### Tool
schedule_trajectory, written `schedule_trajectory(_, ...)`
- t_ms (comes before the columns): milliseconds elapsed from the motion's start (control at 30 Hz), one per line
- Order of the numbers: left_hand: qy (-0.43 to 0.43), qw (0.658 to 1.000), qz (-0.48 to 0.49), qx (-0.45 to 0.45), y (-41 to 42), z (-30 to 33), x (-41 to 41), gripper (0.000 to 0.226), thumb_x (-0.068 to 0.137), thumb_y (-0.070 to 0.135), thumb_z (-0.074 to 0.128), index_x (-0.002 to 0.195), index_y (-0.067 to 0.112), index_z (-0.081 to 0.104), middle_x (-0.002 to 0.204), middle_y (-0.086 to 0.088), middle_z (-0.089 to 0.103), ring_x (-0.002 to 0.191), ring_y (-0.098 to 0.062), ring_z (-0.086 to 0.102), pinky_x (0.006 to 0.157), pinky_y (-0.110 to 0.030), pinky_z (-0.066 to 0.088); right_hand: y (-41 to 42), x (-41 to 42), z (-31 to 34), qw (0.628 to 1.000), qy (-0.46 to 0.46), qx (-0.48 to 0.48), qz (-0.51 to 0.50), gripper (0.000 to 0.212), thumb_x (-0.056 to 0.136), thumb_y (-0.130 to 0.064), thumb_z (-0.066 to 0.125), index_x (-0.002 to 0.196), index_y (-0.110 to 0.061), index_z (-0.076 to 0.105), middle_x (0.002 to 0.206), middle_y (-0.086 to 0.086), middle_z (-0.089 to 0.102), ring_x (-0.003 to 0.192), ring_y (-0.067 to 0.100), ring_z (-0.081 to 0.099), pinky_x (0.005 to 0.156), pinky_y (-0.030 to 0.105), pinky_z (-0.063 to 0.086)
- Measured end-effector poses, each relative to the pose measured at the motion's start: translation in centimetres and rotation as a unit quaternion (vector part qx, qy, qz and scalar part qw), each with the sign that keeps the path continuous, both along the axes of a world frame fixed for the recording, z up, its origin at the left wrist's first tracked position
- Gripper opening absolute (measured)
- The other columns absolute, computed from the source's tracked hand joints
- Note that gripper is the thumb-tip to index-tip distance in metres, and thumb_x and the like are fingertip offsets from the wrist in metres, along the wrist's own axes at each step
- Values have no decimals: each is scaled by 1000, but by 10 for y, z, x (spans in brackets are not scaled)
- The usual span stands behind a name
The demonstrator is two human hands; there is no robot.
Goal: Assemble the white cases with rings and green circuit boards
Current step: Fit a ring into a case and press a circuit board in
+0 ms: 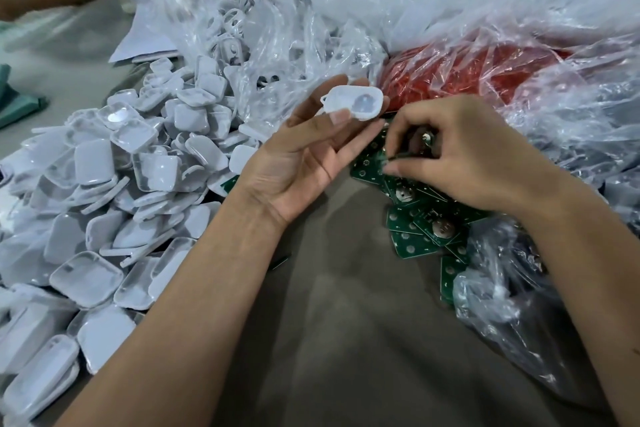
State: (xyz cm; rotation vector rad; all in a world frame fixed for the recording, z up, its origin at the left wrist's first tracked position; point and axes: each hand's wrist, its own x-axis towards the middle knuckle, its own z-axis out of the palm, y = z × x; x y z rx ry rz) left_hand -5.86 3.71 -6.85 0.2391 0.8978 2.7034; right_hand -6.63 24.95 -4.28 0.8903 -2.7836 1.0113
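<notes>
The left hand (304, 163) held 1 white case (353, 103) open side up, pinched between thumb and fingers (341, 116). Just right of it, the right hand (460, 152) had its fingers curled round a green circuit board (398, 158), lifting it from the loose boards (426, 218) beneath. Whether a ring sat in the case could not be told. Left of the fingers lay a big heap of cases (114, 184) on the worktop (346, 340); judging by that, most work remained.
</notes>
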Motion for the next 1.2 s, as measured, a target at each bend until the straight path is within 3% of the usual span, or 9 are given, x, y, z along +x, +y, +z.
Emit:
schedule_trajectory(167,41,994,21,-98,-3,-4,-2,43,69,-15,76,105,8,70,114,-12,74,108,-22,70,88,-29,57,10,-8,2,931,-167,-315,-83,20,87,-7,79,107,-12,76,88,2,78,73,10,70,52,18,51)
schedule_trajectory(267,105,964,37,-242,-5,-6,4,38,75,-14,70,107,6,66,114,-12,74,105,-22,68,90,-28,55,11,-9,1,888,-223,-386,-114,14,93,-1,70,105,-7,76,88,3,78,76,14,73,53,21,52)
schedule_trajectory(567,157,848,1,-506,-8,-2,33,43,67,4,89,105,3,68,109,-7,77,103,-28,72,94,-39,57,11,-14,-2,884,-236,-377,-146,9,91,-6,74,92,-14,77,89,2,73,77,8,63,50,22,43)
schedule_trajectory(700,170,794,-5,-584,-14,4,37,41,67,9,93,101,9,70,99,2,76,91,-21,70,75,-33,55,12,-13,-1,901,-233,-339,-135,20,97,-10,66,104,-21,81,112,-9,75,87,4,58,49,13,41)
schedule_trajectory(800,180,748,-1,-639,-16,6,40,36,68,10,95,95,19,72,80,10,69,74,-15,59,65,-30,48,11,-12,-2,905,-230,-341,-111,25,100,-8,61,98,-19,83,99,-14,74,85,8,50,48,13,39)
schedule_trajectory(867,176,734,-6,-656,-17,11,41,39,67,14,96,97,23,73,80,9,68,75,-22,61,70,-38,53,10,-12,-2,908,-222,-339,-110,22,99,-8,62,97,-18,82,91,-12,73,84,11,51,55,20,39)
schedule_trajectory(933,188,718,2,-670,-20,19,38,41,67,21,97,99,27,73,85,17,70,80,-17,66,72,-29,55,9,-12,-3,913,-212,-327,-118,17,96,-10,67,98,-19,82,90,-9,75,87,10,59,65,27,42)
schedule_trajectory(1000,206,726,34,-655,-17,23,30,37,69,24,96,99,24,74,93,14,74,81,-10,67,70,-19,52,6,-10,-3,912,-215,-330,-115,14,94,-9,71,98,-18,81,95,-1,77,90,11,64,70,30,45)
schedule_trajectory(1200,125,820,91,-551,16,10,7,16,78,9,87,87,8,74,83,-13,77,69,-22,72,68,-37,63,-6,-5,-3,861,-241,-434,-111,11,91,3,71,93,-8,72,84,7,71,78,18,69,67,30,59)
